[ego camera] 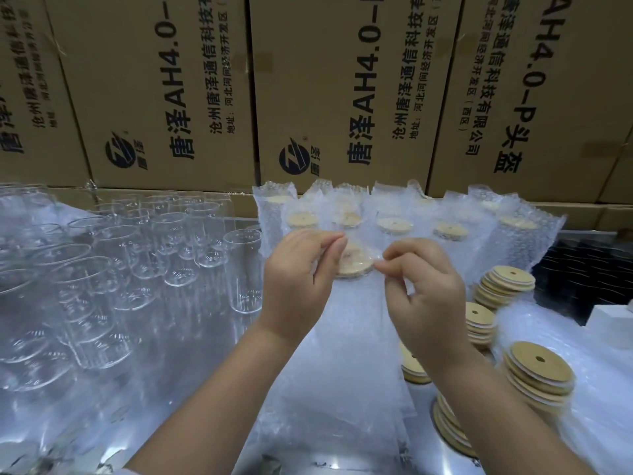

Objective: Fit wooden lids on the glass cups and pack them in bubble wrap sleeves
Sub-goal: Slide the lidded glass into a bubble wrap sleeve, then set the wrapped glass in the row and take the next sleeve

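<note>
Here, left hand (294, 279) and right hand (424, 303) pinch the clear bubble wrap sleeve (342, 323), round wooden lid (354, 265) between their fingers (329, 240).

Pale tan lids (524, 363), clear cups (245, 269), whitish bubble-dotted sleeves (342, 320), brown cartons (335, 80) with black print, perhaps black mat (582, 269).

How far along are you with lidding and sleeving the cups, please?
Done: a row of lidded, sleeved cups stands at the back. In hand: the left hand and right hand pinch a sleeve around another lidded cup. To do: many bare cups on the left and stacks of lids on the right.
</note>
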